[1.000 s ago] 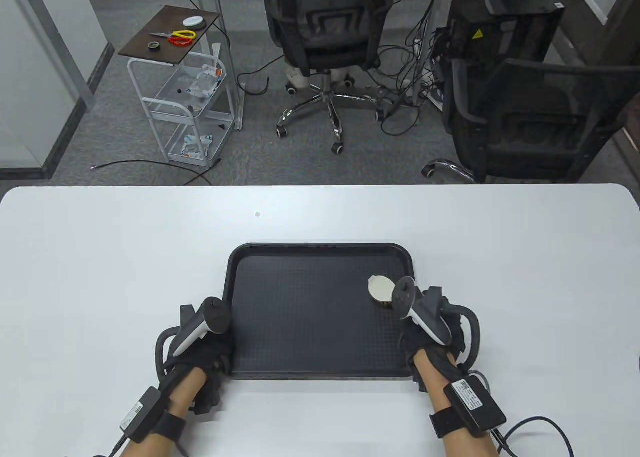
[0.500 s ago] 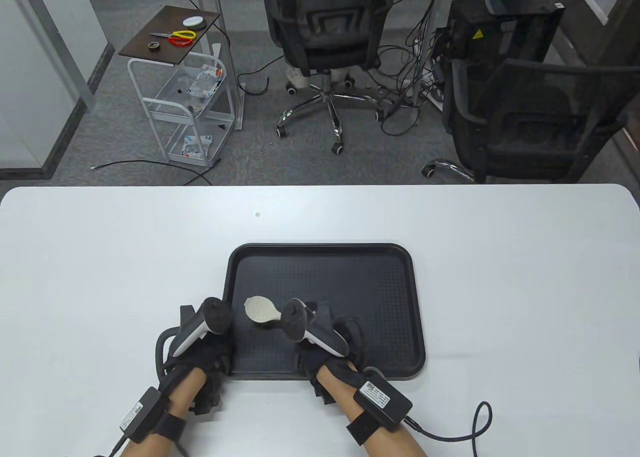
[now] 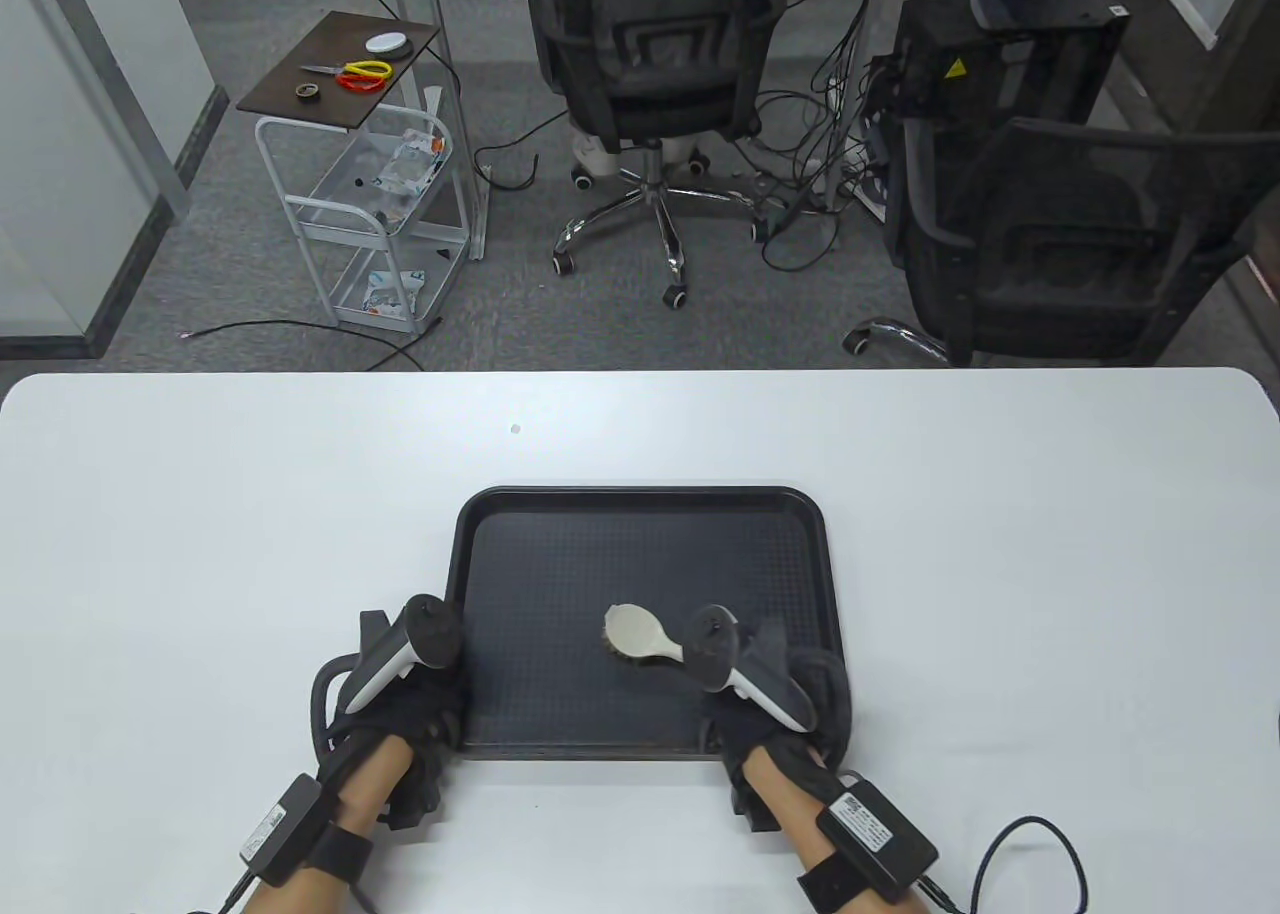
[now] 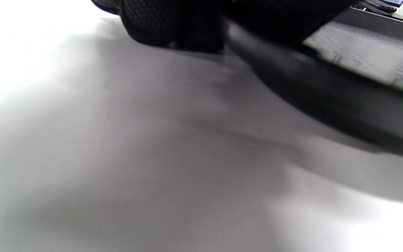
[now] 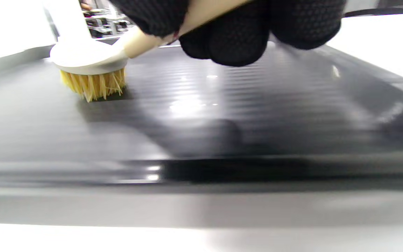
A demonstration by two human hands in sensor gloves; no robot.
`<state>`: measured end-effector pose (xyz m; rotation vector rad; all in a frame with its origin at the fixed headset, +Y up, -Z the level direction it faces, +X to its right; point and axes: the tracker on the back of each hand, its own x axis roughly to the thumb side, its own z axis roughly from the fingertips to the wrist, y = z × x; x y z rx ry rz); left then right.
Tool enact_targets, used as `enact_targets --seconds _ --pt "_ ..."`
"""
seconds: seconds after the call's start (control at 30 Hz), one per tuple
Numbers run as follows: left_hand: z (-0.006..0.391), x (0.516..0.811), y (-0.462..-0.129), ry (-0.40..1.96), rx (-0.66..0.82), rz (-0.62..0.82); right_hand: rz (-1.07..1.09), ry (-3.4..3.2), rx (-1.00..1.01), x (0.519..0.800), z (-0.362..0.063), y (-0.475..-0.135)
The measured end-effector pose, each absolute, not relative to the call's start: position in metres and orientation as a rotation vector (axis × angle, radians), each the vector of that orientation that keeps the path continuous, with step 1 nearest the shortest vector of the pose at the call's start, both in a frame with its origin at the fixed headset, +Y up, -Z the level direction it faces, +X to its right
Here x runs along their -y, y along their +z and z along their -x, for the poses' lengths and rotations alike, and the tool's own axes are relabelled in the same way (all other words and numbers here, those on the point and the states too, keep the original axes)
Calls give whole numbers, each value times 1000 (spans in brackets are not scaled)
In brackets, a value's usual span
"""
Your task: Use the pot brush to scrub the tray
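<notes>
Brush (image 5: 93,66) handle is wrapped tight in the right hand (image 3: 775,689), with the bristles planted on the tray (image 3: 640,499) floor just ahead of those fingers (image 5: 236,38), somewhere around the middle. The tray's near-left corner is pinned by the left hand (image 3: 400,684), though how those fingers are curled can't be told. If that hold is eased, the tray could probably be shoved sideways on the slick table (image 3: 200,514), and too much tilt would leave only the bristle edge dragged.

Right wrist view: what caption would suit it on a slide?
Gloved right hand presses pot brush bristles onto the black tray.
</notes>
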<state>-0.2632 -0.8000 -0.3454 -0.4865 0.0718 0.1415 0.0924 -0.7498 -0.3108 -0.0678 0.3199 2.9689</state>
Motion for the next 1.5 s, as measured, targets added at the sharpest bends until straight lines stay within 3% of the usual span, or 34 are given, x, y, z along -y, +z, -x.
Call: enact_targets --seconds 0.23,0.37,0.47,0.77,1.0,1.2,1.37,1.5 --pt "263 800 -346 145 -71 489 377 3021 -338 739 -180 -303" --pt "263 800 -346 145 -71 489 419 3021 -366 735 -194 -302" --pt "263 800 -346 143 -71 489 375 3092 -314 726 -177 -302" --pt "263 800 -346 142 -71 488 -23 3073 -113 710 -80 -295" --pt "263 800 -346 140 -71 487 -268 2974 -171 730 2 -293" --pt "263 800 -346 141 -70 488 -390 3009 -186 751 44 -288" --pt "263 800 -346 140 -70 487 -409 3038 -199 749 36 -284" --pt "263 800 -346 135 -72 485 -306 3036 -263 747 -5 -281"
